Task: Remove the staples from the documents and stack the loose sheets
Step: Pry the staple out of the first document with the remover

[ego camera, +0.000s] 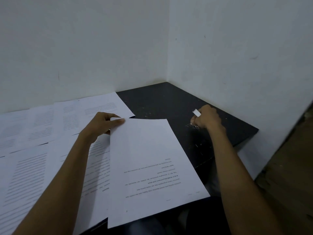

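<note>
While the left hand [100, 128] pinches the sheet [149, 158] by its corner for stacking, I log the right hand [208, 118], fingers [197, 120] gripping the remover [196, 113], over the staple pile [194, 126], probably shedding one.

White walls [101, 48] close the black table's [160, 102] far and right edges. Printed sheets [42, 126] cover its left side, a lifted sheet [149, 158] its middle; the far-right corner is passable, strewn with loose staples [194, 126].
</note>
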